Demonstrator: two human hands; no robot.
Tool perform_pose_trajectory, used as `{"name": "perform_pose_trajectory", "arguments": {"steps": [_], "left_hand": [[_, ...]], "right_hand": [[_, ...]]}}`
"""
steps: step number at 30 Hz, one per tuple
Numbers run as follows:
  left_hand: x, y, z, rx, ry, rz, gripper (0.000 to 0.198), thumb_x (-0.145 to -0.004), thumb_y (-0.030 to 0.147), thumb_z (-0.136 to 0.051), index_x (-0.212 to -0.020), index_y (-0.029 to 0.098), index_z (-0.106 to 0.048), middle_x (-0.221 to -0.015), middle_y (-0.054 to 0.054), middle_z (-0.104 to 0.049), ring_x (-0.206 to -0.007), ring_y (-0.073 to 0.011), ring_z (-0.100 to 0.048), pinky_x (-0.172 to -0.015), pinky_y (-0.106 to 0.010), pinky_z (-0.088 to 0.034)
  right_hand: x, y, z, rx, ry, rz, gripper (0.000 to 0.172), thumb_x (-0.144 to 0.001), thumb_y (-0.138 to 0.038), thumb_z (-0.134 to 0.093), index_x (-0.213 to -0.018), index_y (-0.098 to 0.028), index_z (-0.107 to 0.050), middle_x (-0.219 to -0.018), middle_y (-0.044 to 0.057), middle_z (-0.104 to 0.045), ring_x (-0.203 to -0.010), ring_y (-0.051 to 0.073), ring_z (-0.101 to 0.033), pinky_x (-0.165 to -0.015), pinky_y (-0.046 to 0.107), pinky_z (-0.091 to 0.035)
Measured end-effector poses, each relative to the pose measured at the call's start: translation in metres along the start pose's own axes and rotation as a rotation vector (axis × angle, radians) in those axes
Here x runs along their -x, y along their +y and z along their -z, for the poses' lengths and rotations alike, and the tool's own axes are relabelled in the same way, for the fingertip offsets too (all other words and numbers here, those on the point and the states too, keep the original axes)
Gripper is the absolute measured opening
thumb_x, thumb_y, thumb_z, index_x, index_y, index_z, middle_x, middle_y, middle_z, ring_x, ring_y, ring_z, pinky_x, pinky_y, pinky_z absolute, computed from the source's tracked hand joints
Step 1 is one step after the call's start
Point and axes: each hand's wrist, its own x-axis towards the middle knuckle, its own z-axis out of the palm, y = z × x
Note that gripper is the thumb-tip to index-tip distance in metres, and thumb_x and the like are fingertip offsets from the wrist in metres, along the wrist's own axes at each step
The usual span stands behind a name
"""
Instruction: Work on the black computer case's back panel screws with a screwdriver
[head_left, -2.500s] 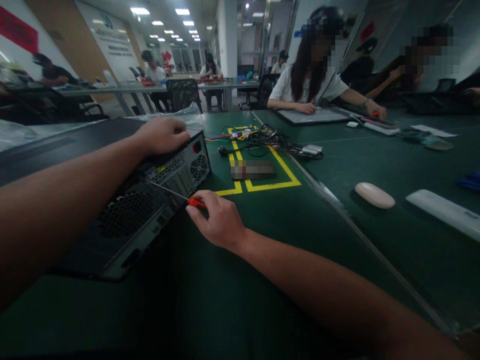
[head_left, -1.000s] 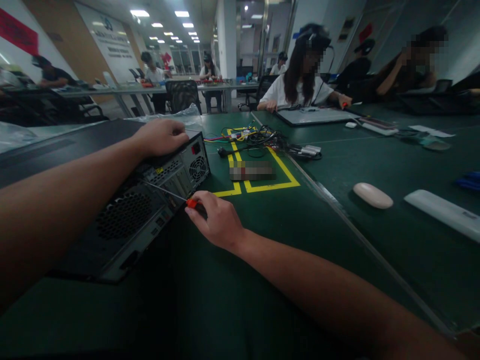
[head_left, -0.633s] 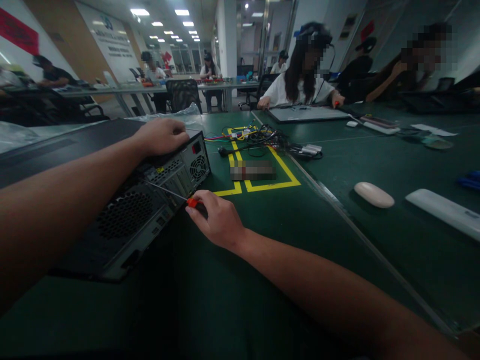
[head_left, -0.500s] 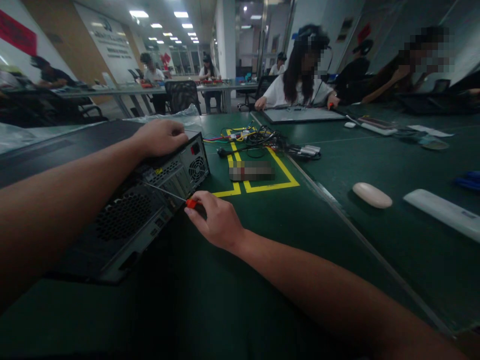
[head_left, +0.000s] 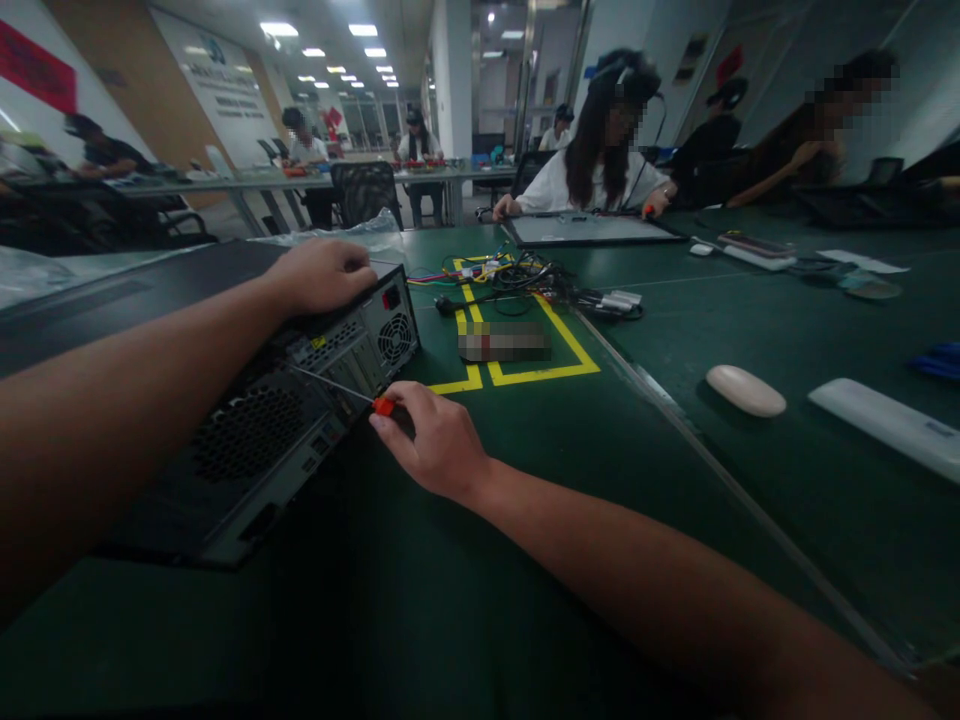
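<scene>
A black desktop computer case (head_left: pixel 247 430) lies on the table to the left, its rear panel with fan grille, vents and ports turned toward me. My left hand (head_left: pixel 322 277) presses on the case's top near the rear edge, fingers curled. Between the thumb and fingers of my right hand (head_left: pixel 435 440) is the orange-red handle of a screwdriver (head_left: pixel 383 404). Its thin shaft slants up and left to the rear panel, just below a small yellow sticker. My left forearm shades that spot, so whether the tip sits in a screw is unclear.
A tangle of cables (head_left: pixel 536 280) lies beyond the case by yellow tape markings (head_left: pixel 544 375). A blurred-out object (head_left: pixel 504 342) sits within the tape. Rightward are a pale rounded object (head_left: pixel 745 390) and a long white one (head_left: pixel 885 420). Across the table, a person handles a flat panel (head_left: pixel 592 229).
My hands, the screwdriver and the case look almost unmoved. Across the table, the person's hands and the flat panel have shifted slightly left.
</scene>
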Motion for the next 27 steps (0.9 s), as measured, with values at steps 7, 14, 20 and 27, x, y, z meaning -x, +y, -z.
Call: {"name": "perform_pose_trajectory", "arguments": {"steps": [7,14,20,27], "left_hand": [[-0.0006,-0.0021,-0.0004,0.006,0.014,-0.016,0.041,-0.091,0.048,-0.041,-0.088,0.019,-0.070,-0.085,-0.010,-0.068,-0.077,-0.0226,-0.056,-0.068,-0.034,-0.037],[0.0007,0.0009,0.0016,0.000,0.000,-0.007,0.041,-0.092,0.046,-0.042,-0.090,0.017,-0.071,-0.087,-0.011,-0.068,-0.078,-0.0236,-0.056,-0.069,-0.035,-0.037],[0.0022,0.0046,0.0042,0.012,-0.015,0.010,0.044,-0.092,0.046,-0.040,-0.095,0.015,-0.072,-0.088,-0.012,-0.068,-0.078,-0.0235,-0.056,-0.070,-0.036,-0.038],[0.0012,0.0011,0.0016,0.024,0.004,-0.002,0.046,-0.091,0.049,-0.040,-0.094,0.017,-0.073,-0.088,-0.011,-0.069,-0.079,-0.0239,-0.055,-0.070,-0.036,-0.037]], "right_hand": [[0.0002,-0.0009,0.0015,0.007,-0.004,-0.008,0.035,-0.108,-0.050,-0.046,-0.122,-0.020,-0.059,-0.110,0.008,-0.074,-0.097,0.019,-0.071,-0.083,0.032,-0.054],[-0.0010,-0.0008,0.0005,0.023,0.009,-0.014,0.037,-0.108,-0.050,-0.046,-0.121,-0.019,-0.062,-0.111,0.008,-0.074,-0.097,0.019,-0.071,-0.084,0.031,-0.052],[-0.0010,-0.0010,0.0009,0.020,0.007,-0.022,0.037,-0.108,-0.050,-0.046,-0.121,-0.019,-0.062,-0.111,0.008,-0.074,-0.098,0.019,-0.070,-0.085,0.031,-0.052],[-0.0023,-0.0020,0.0025,0.006,-0.001,-0.030,0.037,-0.109,-0.049,-0.045,-0.121,-0.019,-0.063,-0.112,0.009,-0.074,-0.099,0.020,-0.070,-0.087,0.033,-0.053]]}}
